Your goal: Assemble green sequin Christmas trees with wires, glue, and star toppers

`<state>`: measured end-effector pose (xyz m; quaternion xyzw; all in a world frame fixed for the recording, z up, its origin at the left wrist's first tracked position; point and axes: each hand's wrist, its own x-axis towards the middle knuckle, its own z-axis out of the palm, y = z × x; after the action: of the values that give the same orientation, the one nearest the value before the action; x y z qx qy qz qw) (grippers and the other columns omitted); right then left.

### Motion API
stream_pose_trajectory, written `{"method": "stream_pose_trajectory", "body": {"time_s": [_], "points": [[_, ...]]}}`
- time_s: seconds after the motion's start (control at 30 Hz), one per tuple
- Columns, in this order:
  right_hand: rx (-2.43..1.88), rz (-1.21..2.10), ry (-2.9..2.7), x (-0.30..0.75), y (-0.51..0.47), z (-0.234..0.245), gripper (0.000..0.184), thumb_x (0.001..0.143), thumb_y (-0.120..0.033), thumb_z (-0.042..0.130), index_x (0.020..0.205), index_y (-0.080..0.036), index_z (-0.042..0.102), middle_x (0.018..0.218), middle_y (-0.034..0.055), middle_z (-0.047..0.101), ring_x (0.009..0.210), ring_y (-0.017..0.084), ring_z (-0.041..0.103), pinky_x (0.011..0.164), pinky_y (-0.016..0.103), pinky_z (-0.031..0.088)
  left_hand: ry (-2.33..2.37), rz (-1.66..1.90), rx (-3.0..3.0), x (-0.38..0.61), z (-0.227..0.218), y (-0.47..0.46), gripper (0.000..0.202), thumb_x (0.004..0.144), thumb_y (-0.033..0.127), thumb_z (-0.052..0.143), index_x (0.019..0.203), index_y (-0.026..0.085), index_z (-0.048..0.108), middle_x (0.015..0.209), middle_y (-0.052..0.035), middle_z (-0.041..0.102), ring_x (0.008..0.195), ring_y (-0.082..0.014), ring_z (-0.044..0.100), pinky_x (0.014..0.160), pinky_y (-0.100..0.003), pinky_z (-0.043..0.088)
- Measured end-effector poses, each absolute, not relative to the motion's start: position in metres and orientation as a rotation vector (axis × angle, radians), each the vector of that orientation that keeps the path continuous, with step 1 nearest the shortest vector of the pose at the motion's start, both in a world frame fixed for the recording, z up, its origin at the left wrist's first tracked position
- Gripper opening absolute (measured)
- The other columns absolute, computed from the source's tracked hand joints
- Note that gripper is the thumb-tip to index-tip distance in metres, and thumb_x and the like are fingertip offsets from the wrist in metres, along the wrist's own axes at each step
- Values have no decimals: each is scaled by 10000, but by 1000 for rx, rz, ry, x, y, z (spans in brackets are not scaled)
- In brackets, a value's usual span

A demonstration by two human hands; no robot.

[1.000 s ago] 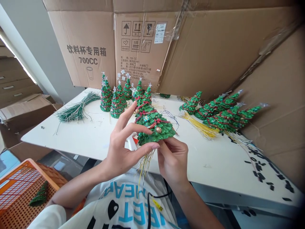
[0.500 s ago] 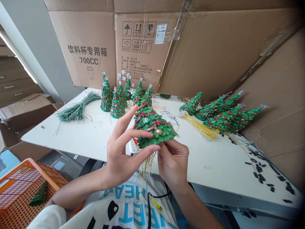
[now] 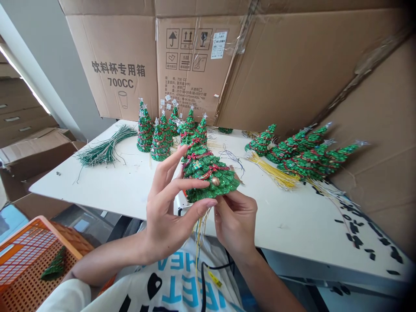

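Between my hands I hold a small green tinsel Christmas tree (image 3: pixel 208 175), decorated with red garland and a gold bead. My left hand (image 3: pixel 165 212) cradles its left side, with the fingers spread and the thumb under its base. My right hand (image 3: pixel 235 223) pinches the lower right edge of the base. A bunch of thin yellow and white wires (image 3: pixel 199 234) hangs down from under the tree. Where the wires join the tree is hidden by my fingers.
Several finished tinsel trees (image 3: pixel 159 138) stand on the white table (image 3: pixel 276 225) and others (image 3: pixel 312 159) lie on it at right, beside a yellow wire bundle (image 3: pixel 273 174). A green wire bundle (image 3: pixel 105 151) lies at left. Black scraps (image 3: pixel 357 229) are scattered at right. An orange crate (image 3: pixel 29 260) sits lower left.
The tree has turned slightly in my hands and shifted a little left. The hanging wires sway closer together. Both hands keep their hold.
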<state>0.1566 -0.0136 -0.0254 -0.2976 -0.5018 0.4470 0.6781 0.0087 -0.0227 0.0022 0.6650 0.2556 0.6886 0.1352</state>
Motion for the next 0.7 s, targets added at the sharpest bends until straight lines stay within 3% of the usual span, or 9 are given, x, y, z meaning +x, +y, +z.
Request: {"method": "stream_pose_trajectory", "body": {"time_s": [0.23,0.47,0.7], "points": [[-642,1060,-1068,154,-13,-19,164,881,-433,959,999,-323,933,895,15,868,869,215,784,836,336,630,630,1986,1910,7,1,-15,337,907,131,901,1217,218,802,1678,-126,512,1665,-417,424,1347,-692,448],[-579,1049,-980,149,-15,-13,158,794,-446,1017,863,-343,919,822,-5,860,773,206,782,802,344,648,388,1927,1993,4,2,0,277,954,185,866,1214,229,780,1709,-114,460,1688,-462,365,1323,-753,449],[-710,646,-1078,151,-19,-35,43,911,-319,908,937,-284,909,828,15,834,741,206,720,735,343,590,381,1908,2043,3,3,-5,301,975,190,847,1261,223,759,1664,-136,483,1645,-477,436,1290,-746,497]]}}
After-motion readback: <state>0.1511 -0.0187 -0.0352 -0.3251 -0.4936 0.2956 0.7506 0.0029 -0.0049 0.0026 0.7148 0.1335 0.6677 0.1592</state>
